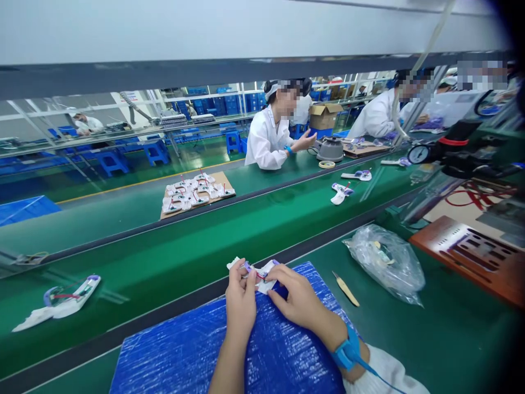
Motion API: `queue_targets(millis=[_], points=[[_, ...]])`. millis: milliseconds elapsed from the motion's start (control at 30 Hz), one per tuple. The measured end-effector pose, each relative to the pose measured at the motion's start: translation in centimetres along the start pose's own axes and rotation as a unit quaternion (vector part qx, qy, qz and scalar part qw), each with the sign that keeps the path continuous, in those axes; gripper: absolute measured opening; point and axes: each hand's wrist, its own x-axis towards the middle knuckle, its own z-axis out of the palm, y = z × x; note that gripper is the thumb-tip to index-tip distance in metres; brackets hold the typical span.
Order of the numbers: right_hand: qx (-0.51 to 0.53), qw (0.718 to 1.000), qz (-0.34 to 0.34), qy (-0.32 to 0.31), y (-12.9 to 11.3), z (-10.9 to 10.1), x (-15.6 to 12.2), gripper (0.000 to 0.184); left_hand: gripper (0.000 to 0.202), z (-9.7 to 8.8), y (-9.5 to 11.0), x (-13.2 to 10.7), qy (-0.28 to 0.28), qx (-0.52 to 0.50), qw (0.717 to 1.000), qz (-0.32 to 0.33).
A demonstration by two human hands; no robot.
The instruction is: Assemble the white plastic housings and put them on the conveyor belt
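In front of me, over the far edge of the blue wrapped board (184, 345), I hold a small white-and-purple plastic housing (266, 269) with wires inside. My left hand (241, 290) is closed round its left end, the thumb lying along the near side. My right hand (297, 293) has its fingers and thumb closed at the right end. Fingers cover much of the piece, so its exact form is partly hidden. A blue wrist strap (348, 350) with a cord sits on my right wrist.
A pointed tool with a pale handle (348, 290) and a clear plastic bag (385, 265) lie to the right, beside a brown slotted fixture (471, 257). Similar housings (76, 298) rest on the green belt (164, 262). Across it, a person in white (268, 137) sits near a cardboard sheet of parts (197, 194).
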Motion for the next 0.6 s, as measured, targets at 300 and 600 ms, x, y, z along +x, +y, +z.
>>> queue_targets(millis=[300, 600], points=[[0.012, 0.997, 0.018, 0.072, -0.2, 0.9, 0.1, 0.021, 0.053, 0.2, 0.0, -0.1, -0.058, -0.046, 0.997, -0.021], [0.132, 0.979, 0.103, 0.115, 0.6, 1.8, 0.3, 0.012, 0.051, 0.4, 0.3, -0.5, -0.098, -0.012, 0.995, 0.001]])
